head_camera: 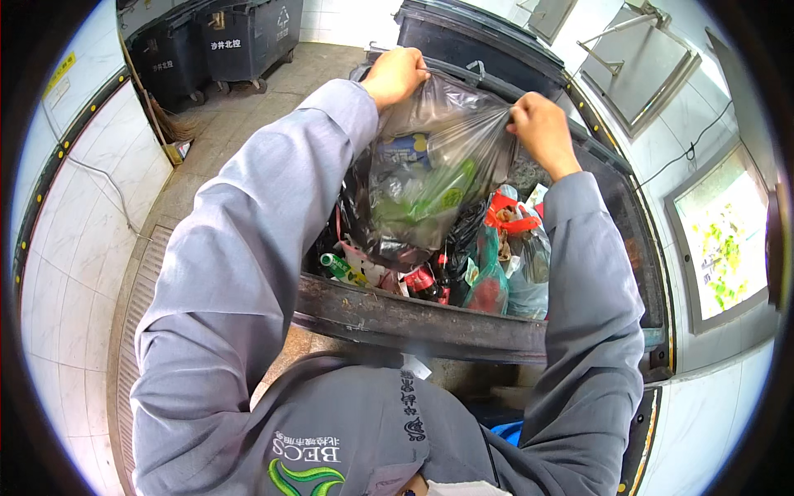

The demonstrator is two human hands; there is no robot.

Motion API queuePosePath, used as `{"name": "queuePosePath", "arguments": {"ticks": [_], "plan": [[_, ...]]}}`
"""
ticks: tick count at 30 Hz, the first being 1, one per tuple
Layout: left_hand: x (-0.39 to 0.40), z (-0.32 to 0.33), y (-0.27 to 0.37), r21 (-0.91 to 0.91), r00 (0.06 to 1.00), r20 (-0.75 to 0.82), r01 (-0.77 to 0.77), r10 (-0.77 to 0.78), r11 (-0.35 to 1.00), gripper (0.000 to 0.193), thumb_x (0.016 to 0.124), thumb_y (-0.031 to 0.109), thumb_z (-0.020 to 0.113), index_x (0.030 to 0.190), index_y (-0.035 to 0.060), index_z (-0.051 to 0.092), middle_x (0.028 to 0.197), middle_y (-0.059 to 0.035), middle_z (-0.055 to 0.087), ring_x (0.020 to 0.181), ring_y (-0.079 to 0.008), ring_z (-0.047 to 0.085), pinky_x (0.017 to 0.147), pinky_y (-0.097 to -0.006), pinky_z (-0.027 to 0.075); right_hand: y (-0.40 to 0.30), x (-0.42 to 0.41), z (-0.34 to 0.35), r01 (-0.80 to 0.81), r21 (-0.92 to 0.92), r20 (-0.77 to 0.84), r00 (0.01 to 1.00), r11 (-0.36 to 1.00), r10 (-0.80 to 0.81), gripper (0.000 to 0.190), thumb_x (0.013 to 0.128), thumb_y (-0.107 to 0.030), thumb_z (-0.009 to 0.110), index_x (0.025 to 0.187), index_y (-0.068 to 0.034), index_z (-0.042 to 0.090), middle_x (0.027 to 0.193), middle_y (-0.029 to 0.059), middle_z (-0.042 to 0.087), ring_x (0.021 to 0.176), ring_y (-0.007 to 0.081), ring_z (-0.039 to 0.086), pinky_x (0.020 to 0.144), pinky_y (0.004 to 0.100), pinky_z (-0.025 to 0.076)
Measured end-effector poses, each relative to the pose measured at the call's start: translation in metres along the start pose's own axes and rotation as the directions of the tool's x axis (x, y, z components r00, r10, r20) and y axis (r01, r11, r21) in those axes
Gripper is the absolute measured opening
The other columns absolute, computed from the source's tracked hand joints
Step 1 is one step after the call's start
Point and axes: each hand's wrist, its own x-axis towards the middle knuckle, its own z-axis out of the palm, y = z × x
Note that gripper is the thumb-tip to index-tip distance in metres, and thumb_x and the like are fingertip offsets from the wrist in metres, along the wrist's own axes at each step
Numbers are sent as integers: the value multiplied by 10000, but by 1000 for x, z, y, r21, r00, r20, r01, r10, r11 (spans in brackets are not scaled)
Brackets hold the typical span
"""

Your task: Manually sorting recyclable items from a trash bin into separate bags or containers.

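Between my hands a translucent dark plastic garbage bag (446, 149) is stretched by its upper edge over an open wheeled waste bin. My left hand (395, 75) grips the bag's left corner, and my right hand (544, 132) pinches its right side, pulling the film into folds. Through the film show a blue and yellow package (403, 152) and something green (443, 189). The bin's near rim (409, 322) runs across in front of my body. Below the bag lie a green can (338, 268), a red-labelled drink bottle (422, 283) and a knotted green bag (489, 282).
Another dark wheeled bin (477, 43) stands behind this one, against the tiled wall. More lidded bins (248, 43) are at the far left, near a broom (170, 124). A floor drain grate (146, 279) runs along the left. On the right wall is a metal hatch (639, 68).
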Motion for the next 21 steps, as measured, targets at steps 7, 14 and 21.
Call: {"name": "queuePosePath", "arguments": {"ticks": [7, 14, 21], "plan": [[5, 2, -5, -11, 1000, 11, -20, 20, 1000, 185, 789, 216, 636, 817, 35, 613, 732, -135, 620, 710, -267, 595, 669, -362, 449, -12, 19, -6, 58, -93, -210, 975, 994, -77, 176, 808, -176, 549, 756, -11, 582, 746, 182, 616, 752, 359, 601, 695, 422, 468], [25, -13, -8, 44, 982, -151, -107, 112, 993, 200, 794, 226, 627, 832, 29, 636, 717, -139, 628, 696, -268, 611, 667, -366, 459, -26, 42, -12, 22, -174, -198, 979, 984, -57, 181, 810, -203, 559, 814, -26, 594, 797, 198, 619, 799, 370, 592, 731, 434, 458], [56, -32, 26, -60, 901, -355, -289, 250, 955, 147, 757, 130, 569, 770, -6, 625, 765, -212, 601, 788, -366, 577, 724, -409, 454, 3, 48, -42, -64, -226, -222, 975, 972, 13, 229, 811, -228, 531, 815, -16, 617, 832, 182, 635, 830, 348, 598, 763, 403, 453]]}}
